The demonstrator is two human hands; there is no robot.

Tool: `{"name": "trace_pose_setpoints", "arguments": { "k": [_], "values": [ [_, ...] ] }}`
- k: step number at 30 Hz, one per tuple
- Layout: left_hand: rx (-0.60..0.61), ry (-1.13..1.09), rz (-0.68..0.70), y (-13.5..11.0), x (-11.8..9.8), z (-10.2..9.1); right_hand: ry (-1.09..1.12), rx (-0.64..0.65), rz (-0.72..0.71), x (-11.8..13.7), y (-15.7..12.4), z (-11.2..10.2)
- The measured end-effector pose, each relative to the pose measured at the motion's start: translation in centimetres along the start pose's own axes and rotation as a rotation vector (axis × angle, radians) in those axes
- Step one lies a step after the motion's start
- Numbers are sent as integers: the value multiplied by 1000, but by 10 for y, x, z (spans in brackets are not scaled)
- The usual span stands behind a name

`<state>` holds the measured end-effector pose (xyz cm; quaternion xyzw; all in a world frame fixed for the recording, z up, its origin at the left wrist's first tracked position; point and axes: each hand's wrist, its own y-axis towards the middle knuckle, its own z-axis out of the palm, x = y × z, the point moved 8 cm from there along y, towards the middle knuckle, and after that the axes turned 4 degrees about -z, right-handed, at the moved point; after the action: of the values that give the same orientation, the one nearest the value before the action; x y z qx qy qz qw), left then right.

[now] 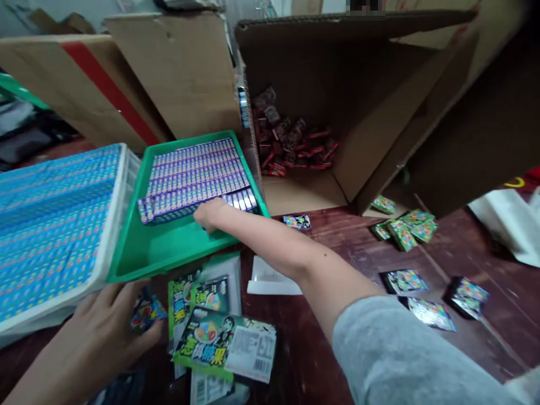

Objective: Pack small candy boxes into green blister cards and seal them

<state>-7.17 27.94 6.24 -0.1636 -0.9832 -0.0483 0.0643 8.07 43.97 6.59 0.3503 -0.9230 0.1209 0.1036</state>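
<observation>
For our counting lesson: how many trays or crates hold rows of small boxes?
2: a white crate at the left, and a green tray beside it, with the right hand in it. Others may be hidden; the green edge at upper left is too cut off to tell.

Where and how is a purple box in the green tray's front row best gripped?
Probably by the front face and top edge, coming from the near side of the green tray: the purple boxes sit side by side with more rows behind, so neighbours crowd the other sides, while bare tray floor shows in front. The right hand is at this row.
</observation>
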Motion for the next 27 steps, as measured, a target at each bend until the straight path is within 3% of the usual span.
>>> {"name": "trace_pose_setpoints", "arguments": {
  "k": [3,5,7,8,10,13,15,17,19,20,21,23,25,27],
  "values": [
    [-129,-172,192,-6,-79,-38,59,-172,-31,-7,-41,-15],
    [-95,-247,363,-15,-145,-49,117,-311,-53,-18,-99,-27],
    [-6,-287,531,-28,-206,-44,316,-501,-79,-33,-179,-35],
    [61,-299,623,-35,-232,-36,390,-496,-57,-40,-219,-27],
    [208,-305,734,-45,-266,-13,490,-331,36,-49,-291,11],
    [355,-312,789,-43,-286,13,651,-71,250,-46,-375,88],
    [382,-353,871,-30,-295,11,702,-33,356,-41,-409,121],
    [336,-379,939,5,-306,-3,656,-84,431,-47,-426,128],
    [220,-299,863,71,-316,-19,488,-219,509,-79,-436,110],
    [173,-234,785,111,-322,-24,373,-296,548,-102,-439,96],
    [124,-172,636,156,-325,-28,230,-391,601,-131,-444,78],
    [67,-88,310,242,-323,-30,41,-457,739,-193,-452,54],
    [41,-76,176,307,-327,-27,-19,-460,806,-250,-449,40],
    [49,-72,85,350,-325,-17,-34,-447,835,-291,-441,33]
  ]
}}
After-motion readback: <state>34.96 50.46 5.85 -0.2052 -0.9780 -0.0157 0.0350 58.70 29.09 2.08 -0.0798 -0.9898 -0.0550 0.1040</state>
